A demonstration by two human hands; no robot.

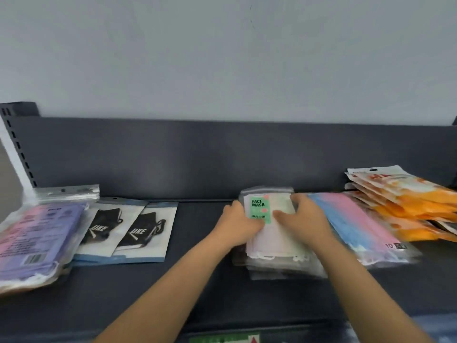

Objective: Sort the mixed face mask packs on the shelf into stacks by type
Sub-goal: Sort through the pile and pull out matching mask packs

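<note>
Both hands grip the green-label pack [262, 209], which tops a clear stack [284, 268] mid-right on the shelf [197, 280]. The left hand [237, 224] curls round its left edge and the right hand [301, 219] clamps its right side. Pink-blue packs [358, 226] lie just beside it, partly behind the right forearm, with orange packs [408, 201] beyond. Black-mask packs [128, 231] and purple packs [37, 238] lie well left. The shelf is dark, with a dark back panel [197, 157] under a pale wall [222, 58].
</note>
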